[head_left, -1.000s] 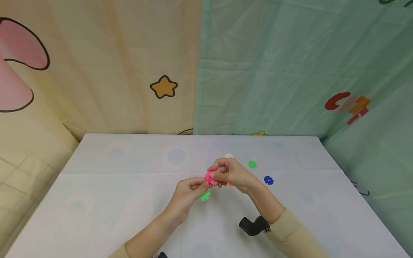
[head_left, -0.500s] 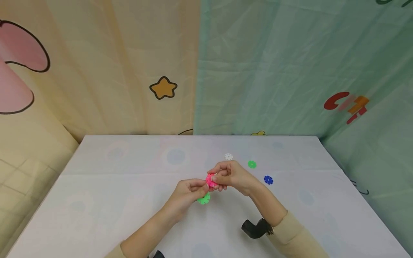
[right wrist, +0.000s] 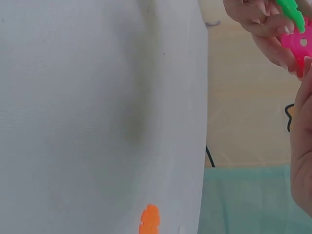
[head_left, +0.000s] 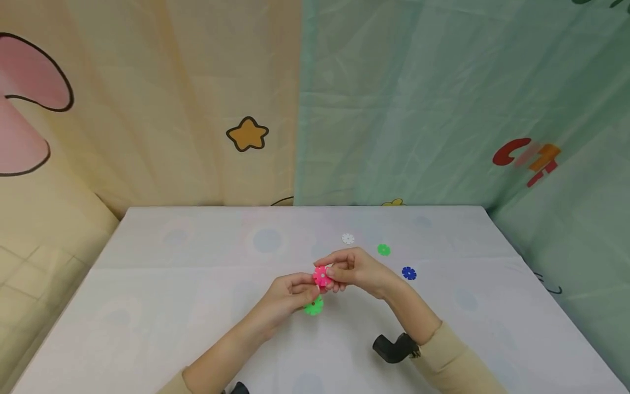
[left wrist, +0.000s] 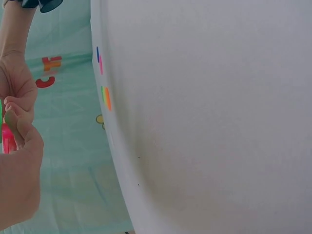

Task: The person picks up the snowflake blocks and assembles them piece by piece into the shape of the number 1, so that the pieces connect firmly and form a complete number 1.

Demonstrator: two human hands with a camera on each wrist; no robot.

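Note:
My left hand (head_left: 285, 301) grips a green snowflake disc (head_left: 313, 306), a notched plastic building piece that hangs below its fingers. A pink snowflake disc (head_left: 322, 276) is pinched by my right hand (head_left: 363, 272), just above the green one, and the left fingertips touch its edge. In the right wrist view the green disc (right wrist: 291, 13) stands edge-on against the pink disc (right wrist: 296, 46). Whether their notches interlock cannot be seen. Fingers hide part of both pieces. The left wrist view shows only a sliver of pink disc (left wrist: 8, 139) between the hands.
On the white-covered table (head_left: 197, 328) lie a white disc (head_left: 348, 238), a green disc (head_left: 384, 250) and a blue disc (head_left: 409, 273). An orange disc (right wrist: 149, 220) and another pink disc (left wrist: 101, 64) show in the wrist views. Patterned curtains (head_left: 418, 109) hang behind the table.
Both hands have come slightly lower in the head view, still together. The pink disc shows more of its flat face. The orange disc, partly visible earlier, is now hidden behind my right hand.

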